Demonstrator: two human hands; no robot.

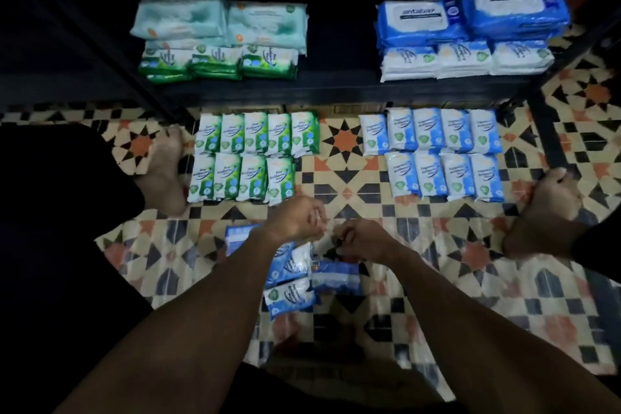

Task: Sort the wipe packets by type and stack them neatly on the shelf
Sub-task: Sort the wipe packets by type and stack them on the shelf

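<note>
My left hand [297,218] hovers over the patterned floor with loosely curled fingers and holds nothing I can see. Close beside it, my right hand [358,239] has its fingers curled downward; whether it grips something is unclear. Just below both hands lies a loose pile of small blue packets [292,282]. Further ahead on the floor are two rows of small green packets [248,155] and two rows of small blue packets [443,155]. The dark shelf [336,91] carries large pale green packs [218,17] above small green packets [218,62], and large blue packs [470,15] above small white-blue packets [465,60].
My bare left foot [164,171] rests beside the green rows and my right foot [551,202] beside the blue rows. A black shelf post [551,134] stands by the right foot. Another blue packet [237,239] lies partly under my left forearm.
</note>
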